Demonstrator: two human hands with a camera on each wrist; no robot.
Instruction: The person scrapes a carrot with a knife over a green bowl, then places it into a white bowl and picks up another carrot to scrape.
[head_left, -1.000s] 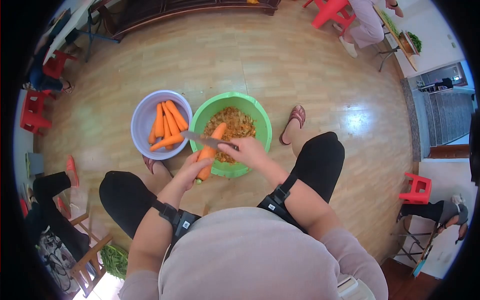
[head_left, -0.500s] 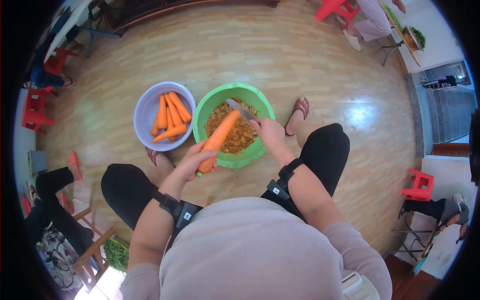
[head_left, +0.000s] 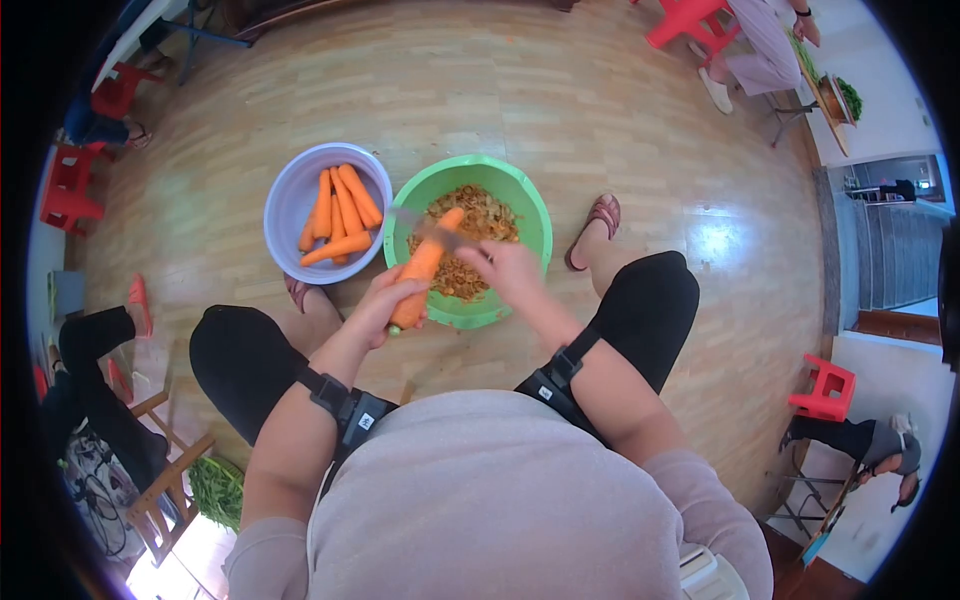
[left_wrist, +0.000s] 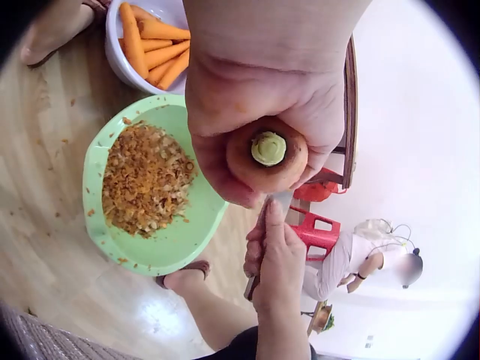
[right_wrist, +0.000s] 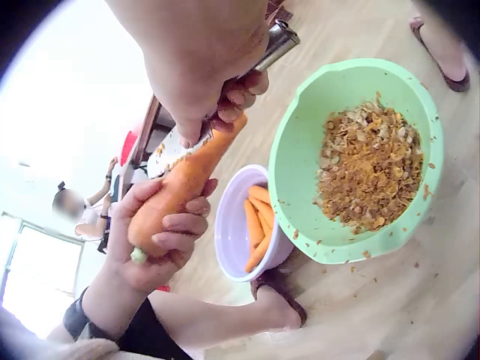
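My left hand [head_left: 385, 305] grips a large orange carrot [head_left: 421, 266] by its thick end, the pale green stem stub toward me. In the right wrist view the left fingers [right_wrist: 185, 223] wrap round it. My right hand [head_left: 508, 273] holds a knife [head_left: 432, 229] by its handle, the blade blurred and lying across the carrot's upper part. Seen from the right wrist, the blade [right_wrist: 171, 154] lies along the carrot's side with bits of peel on it. Below both hands stands a green basin [head_left: 534, 205] holding a heap of orange and brown scrapings [head_left: 480, 212].
A lavender basin [head_left: 275, 236] with several orange carrots [head_left: 345, 205] stands left of the green one on the wooden floor [head_left: 420, 120]. Bits of peel lie on the floor. Red stools [head_left: 825, 388] and other people are round the room's edges.
The knife moved from across the carrot to its far tip, and is now back across it. The carrot's tip swung right, then back left. Both hands keep their hold.
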